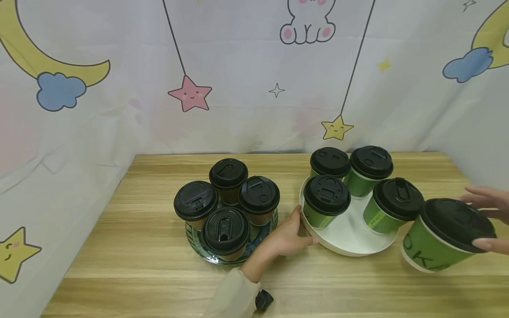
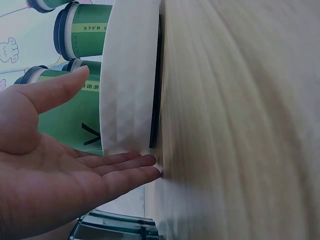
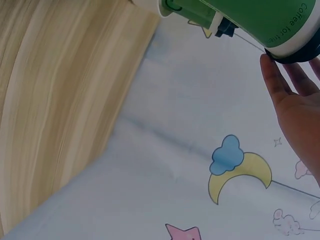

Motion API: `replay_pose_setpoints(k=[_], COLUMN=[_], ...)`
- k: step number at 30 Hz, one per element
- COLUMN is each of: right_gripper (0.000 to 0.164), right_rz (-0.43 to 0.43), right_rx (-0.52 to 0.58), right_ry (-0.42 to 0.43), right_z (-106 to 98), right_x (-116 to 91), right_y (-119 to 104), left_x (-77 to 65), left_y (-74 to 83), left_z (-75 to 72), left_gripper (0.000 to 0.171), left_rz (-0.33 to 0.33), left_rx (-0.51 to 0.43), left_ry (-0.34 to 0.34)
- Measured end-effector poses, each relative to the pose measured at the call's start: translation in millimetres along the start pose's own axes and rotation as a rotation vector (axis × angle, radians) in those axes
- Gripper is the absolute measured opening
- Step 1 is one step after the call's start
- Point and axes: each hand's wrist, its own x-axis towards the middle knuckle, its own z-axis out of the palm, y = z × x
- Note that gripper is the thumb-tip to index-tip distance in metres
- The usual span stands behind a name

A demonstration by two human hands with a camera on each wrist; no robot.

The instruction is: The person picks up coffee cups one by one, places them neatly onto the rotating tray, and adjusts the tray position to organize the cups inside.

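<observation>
My right hand (image 1: 493, 204) holds a green paper coffee cup (image 1: 429, 245) by its black lid, tilted, at the right beside the white tray (image 1: 354, 236). The right wrist view shows the fingers (image 3: 275, 82) at the lid's edge. On the tray stand several green cups with black lids, among them a front-left cup (image 1: 318, 216) and a right-hand cup (image 1: 383, 216). My left hand (image 1: 288, 236) touches the tray's left side. In the left wrist view its fingers are nearly straight by the tray wall (image 2: 130, 90), with the thumb spread apart.
Left of my left hand, a dark green glass plate (image 1: 200, 251) bears several brown cups with black lids, such as the front cup (image 1: 226, 229). A small black object (image 1: 263, 300) shows by the left sleeve (image 1: 234, 293). A printed cloth (image 1: 246, 119) hangs behind the wooden table (image 1: 131, 247).
</observation>
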Motion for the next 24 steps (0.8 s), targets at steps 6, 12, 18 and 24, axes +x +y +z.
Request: replay_pose_setpoints(k=[6,12,18,24], right_gripper=[0.113,0.103,0.112,0.103], right_rz=[-0.1,-0.111,-0.037,0.08], right_rx=[0.13,0.309,0.07,0.044], right_ry=[-0.086,-0.143,-0.211,-0.193], right_z=[7,21,30,41], right_x=[17,39,48,53], right_y=[-26,-67,-88,-97], left_x=[1.0,0.2,0.1,-0.2], left_y=[0.1,0.1,0.1,0.2], left_z=[0.4,0.2,-0.3,-0.9], left_gripper=[0.089,0.089,0.089,0.089], left_rz=[-0.009,-0.011,-0.008,-0.011], left_rx=[-0.001,0.004,0.001,-0.003], left_ry=[-0.002,0.001,-0.003,-0.012])
